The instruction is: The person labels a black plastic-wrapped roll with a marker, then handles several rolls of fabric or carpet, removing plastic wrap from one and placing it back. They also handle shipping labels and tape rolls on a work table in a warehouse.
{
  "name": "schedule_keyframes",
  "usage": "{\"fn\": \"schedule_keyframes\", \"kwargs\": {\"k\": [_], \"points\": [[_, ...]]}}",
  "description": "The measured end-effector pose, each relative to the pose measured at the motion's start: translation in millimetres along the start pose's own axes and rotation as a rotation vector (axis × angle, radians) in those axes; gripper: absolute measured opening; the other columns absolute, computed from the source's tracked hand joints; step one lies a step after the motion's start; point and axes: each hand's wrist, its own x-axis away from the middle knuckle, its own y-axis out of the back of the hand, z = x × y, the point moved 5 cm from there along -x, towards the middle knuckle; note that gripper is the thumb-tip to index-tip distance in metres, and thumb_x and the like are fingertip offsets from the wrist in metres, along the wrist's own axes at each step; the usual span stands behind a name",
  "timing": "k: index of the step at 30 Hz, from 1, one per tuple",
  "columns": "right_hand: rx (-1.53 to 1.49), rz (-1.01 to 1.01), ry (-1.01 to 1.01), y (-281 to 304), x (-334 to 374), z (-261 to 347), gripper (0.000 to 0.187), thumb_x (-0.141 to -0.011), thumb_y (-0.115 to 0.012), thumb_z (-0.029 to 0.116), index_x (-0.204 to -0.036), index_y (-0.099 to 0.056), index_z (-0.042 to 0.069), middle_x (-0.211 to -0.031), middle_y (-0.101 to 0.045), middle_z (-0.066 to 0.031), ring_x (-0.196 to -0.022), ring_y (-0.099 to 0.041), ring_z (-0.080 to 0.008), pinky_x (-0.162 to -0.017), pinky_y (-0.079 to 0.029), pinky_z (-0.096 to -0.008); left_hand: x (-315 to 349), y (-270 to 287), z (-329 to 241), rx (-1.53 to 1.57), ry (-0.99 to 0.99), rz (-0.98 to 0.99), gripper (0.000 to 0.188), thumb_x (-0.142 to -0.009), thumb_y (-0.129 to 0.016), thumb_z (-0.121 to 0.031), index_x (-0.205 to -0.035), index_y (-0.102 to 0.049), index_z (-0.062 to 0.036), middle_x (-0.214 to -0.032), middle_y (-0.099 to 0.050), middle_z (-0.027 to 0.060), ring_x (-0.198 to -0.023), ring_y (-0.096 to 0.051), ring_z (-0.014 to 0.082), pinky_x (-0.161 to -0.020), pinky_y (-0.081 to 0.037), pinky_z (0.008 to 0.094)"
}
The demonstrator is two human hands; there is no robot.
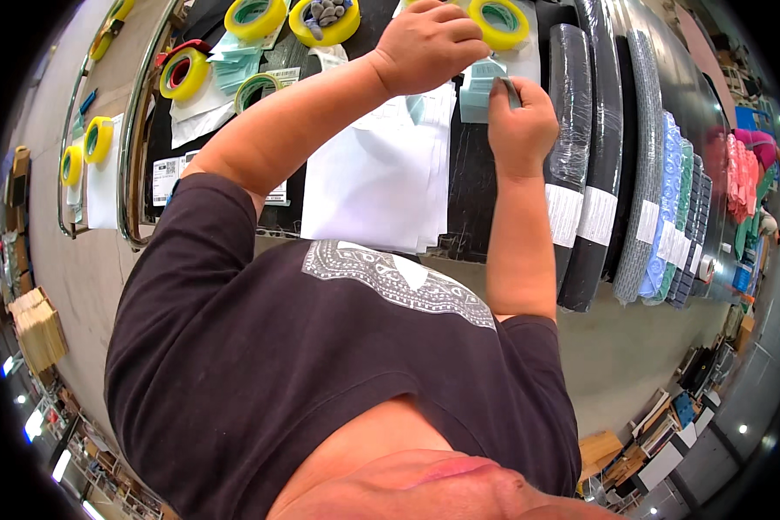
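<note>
Currently, head view, left hand (432, 48): bent fingers near a yellow tape roll (504, 41); cannot tell if its grip has anything.
Right hand (524, 130): grip pinched, thumb and forefinger on a thin dark piece (512, 92).
Light-blue slips (474, 107): on black bench (470, 186), between the 2 hands.
White sheets (368, 186): loose stack, left of slips, partly under left forearm.
Dark wrapped rolls (569, 113): 2, lengthwise, right of right hand.
</note>
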Motion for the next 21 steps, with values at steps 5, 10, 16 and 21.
{"fn": "schedule_keyframes", "kwargs": {"k": [5,10,16,21], "points": [[0.132,-0.433,0.42,-21.6,6.3,14.3,0.014,-0.076,-0.074,0.01,-0.083,-0.062,0.013,-0.077,-0.064,-0.0028,-0.068,-0.063,-0.025,-0.062,-0.049,-0.0361,33.5,32.0,-6.5,0.194,0.458,-0.227,0.02,-0.074,-0.075,-0.013,-0.092,-0.066,-0.0135,-0.086,-0.062,0.0013,-0.079,-0.059,0.0214,-0.077,-0.049,0.036],[0.108,-0.442,0.533,-37.7,19.8,33.3,0.019,-0.075,-0.074,0.007,-0.085,-0.06,0.015,-0.082,-0.063,0.0004,-0.072,-0.061,-0.021,-0.066,-0.047,-0.0342,88.1,12.6,-58.5,1.51,1.47,0.053,0.042,-0.098,-0.06,-0.023,-0.128,-0.053,0.0048,-0.12,-0.062,0.0096,-0.112,-0.058,0.016,-0.098,-0.046,0.0317],[-0.055,-0.287,0.627,-68.0,30.6,46.6,0.024,-0.075,-0.076,0.008,-0.094,-0.061,0.012,-0.096,-0.062,-0.0051,-0.086,-0.061,-0.0266,-0.08,-0.052,-0.0375,97.9,-15.1,-20.3,1.705,1.749,-0.45,0.025,-0.098,-0.058,-0.026,-0.106,-0.06,-0.0034,-0.097,-0.062,0.0059,-0.092,-0.06,0.0146,-0.08,-0.049,0.0271],[-0.11,-0.191,0.719,-95.7,18.7,52.4,0.038,-0.075,-0.075,0.01,-0.111,-0.063,0.01,-0.119,-0.059,-0.0082,-0.105,-0.058,-0.0286,-0.092,-0.049,-0.0382,90.4,-17.0,28.5,1.73,1.745,-0.575,0.028,-0.101,-0.047,-0.023,-0.114,-0.059,-0.0014,-0.107,-0.065,0.0092,-0.097,-0.063,0.0182,-0.084,-0.05,0.0311]]}}
